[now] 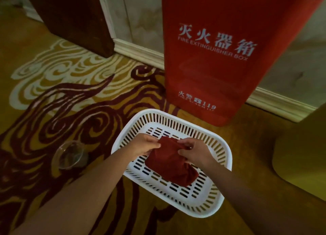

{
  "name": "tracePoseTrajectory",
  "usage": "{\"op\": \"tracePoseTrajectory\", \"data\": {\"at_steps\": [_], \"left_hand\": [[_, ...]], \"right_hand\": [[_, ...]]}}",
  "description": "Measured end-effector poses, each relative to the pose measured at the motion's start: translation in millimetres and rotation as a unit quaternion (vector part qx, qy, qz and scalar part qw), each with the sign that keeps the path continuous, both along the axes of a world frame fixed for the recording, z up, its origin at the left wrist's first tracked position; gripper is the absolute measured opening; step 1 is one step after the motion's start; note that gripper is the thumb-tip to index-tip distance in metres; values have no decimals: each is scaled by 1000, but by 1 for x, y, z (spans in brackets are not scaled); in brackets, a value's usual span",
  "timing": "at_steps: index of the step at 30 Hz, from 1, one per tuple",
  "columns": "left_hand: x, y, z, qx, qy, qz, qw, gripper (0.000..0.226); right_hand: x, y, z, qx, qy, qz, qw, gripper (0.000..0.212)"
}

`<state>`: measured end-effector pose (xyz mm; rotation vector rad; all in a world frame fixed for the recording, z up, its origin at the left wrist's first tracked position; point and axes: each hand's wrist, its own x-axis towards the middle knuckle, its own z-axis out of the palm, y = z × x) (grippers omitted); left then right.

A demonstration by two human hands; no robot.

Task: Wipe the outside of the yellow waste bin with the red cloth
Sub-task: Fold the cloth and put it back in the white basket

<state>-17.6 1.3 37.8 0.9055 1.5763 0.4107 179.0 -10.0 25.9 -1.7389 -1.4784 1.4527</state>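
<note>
red cloth (172, 166) (bunched), pinched between left hand (144, 145), right hand (193, 149)

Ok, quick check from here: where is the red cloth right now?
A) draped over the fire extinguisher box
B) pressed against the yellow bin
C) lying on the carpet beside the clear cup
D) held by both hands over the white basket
D: the left hand and right hand both pinch the top edge of the red cloth, which hangs into the white basket.
</note>
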Motion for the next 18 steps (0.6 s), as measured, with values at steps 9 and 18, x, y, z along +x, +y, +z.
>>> {"op": "tracePoseTrajectory", "data": {"at_steps": [9,18], "left_hand": [[-11,23,-22,-4,7,-9,1000,26],[-19,25,-11,-32,69,-22,997,24]], "right_hand": [[1,31,-27,-63,20,9,998,33],[20,35,-9,-116,41,10,992,26]]}}
